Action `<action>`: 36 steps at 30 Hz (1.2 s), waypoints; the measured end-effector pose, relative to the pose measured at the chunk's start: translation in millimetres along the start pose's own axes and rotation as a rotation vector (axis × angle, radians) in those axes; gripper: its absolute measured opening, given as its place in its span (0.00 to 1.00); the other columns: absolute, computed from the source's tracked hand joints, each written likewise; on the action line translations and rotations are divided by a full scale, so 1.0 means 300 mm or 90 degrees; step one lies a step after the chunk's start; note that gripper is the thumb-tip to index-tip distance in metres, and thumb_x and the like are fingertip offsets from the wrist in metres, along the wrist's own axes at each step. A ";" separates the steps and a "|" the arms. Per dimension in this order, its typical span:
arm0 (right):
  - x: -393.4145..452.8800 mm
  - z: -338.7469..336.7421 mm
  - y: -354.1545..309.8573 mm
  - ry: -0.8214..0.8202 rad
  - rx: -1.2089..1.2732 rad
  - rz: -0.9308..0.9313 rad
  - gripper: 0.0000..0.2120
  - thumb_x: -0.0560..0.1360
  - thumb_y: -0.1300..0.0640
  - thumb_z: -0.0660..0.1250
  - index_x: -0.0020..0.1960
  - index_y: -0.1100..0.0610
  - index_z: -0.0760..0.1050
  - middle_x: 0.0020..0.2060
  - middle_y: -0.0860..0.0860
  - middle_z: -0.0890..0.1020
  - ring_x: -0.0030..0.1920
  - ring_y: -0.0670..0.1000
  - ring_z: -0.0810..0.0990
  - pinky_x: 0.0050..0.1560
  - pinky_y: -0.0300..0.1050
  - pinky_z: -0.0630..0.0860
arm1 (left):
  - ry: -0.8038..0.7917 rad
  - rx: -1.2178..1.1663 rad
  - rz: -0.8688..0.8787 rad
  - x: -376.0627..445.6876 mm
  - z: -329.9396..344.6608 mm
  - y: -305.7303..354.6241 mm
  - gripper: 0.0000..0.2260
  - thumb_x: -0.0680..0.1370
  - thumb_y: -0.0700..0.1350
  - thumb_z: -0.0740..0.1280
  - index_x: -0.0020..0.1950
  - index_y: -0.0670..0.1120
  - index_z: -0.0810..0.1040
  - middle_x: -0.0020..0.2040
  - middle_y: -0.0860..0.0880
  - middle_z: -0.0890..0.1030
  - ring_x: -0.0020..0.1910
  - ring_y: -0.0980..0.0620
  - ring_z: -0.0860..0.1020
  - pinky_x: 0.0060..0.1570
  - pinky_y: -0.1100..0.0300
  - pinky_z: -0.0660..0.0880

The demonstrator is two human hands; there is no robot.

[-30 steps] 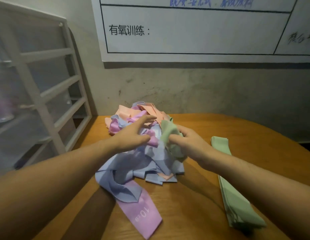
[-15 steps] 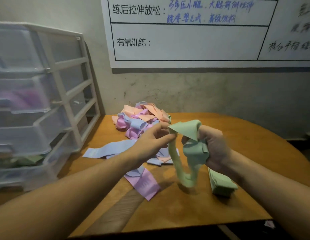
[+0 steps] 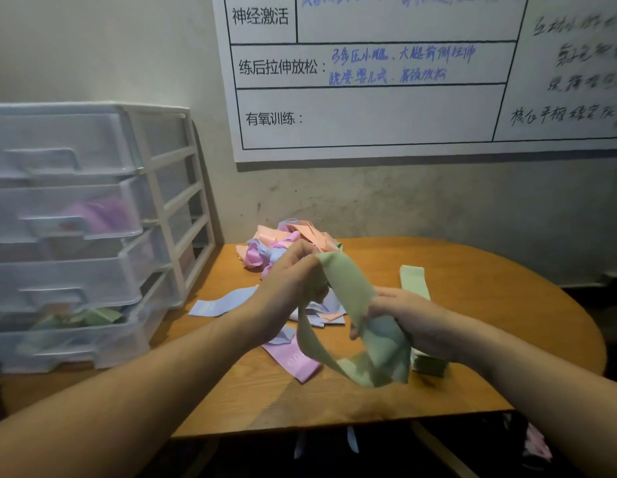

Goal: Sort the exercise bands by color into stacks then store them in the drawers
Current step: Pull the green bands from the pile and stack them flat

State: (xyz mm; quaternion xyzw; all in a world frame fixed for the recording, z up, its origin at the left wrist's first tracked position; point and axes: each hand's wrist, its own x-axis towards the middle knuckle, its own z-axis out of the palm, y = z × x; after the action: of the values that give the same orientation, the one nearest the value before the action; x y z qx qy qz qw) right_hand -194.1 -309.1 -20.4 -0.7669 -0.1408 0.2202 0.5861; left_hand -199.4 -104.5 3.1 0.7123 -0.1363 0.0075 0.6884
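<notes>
A green exercise band (image 3: 348, 288) is held up above the wooden table (image 3: 490, 305) by both hands. Its top end is pinched by the left hand (image 3: 290, 288), and its lower part is gripped by the right hand (image 3: 403, 319), with fingers curled round it. The rest of the band hangs in a loop down toward the table top.

A stack of green bands (image 3: 415, 281) is seen just behind the right hand (part of it is hidden). A mixed pile of pink, purple, blue and peach bands (image 3: 286, 243) is heaped near the wall. A purple band (image 3: 293, 360) and a blue band (image 3: 221, 303) are laid flat nearer the front edge.

A clear plastic drawer unit (image 3: 76, 236) is set at the table's left side, with drawers pulled partly out. Something green, maybe bands, is seen blurred in the bottom drawer. Bare table is left on the right, up to the round edge.
</notes>
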 end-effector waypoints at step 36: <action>-0.073 0.040 -0.163 0.149 0.133 -0.126 0.05 0.81 0.53 0.65 0.53 0.54 0.72 0.37 0.53 0.78 0.34 0.47 0.76 0.34 0.43 0.70 | -0.105 -0.076 -0.092 -0.072 0.068 0.118 0.08 0.82 0.44 0.66 0.58 0.42 0.77 0.49 0.45 0.82 0.47 0.49 0.77 0.53 0.54 0.72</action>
State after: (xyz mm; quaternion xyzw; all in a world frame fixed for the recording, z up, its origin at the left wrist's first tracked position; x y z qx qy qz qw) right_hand -216.9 -296.2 27.8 -0.7045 -0.1227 0.0842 0.6939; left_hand -230.9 -121.2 32.5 0.6762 -0.1410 -0.1085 0.7149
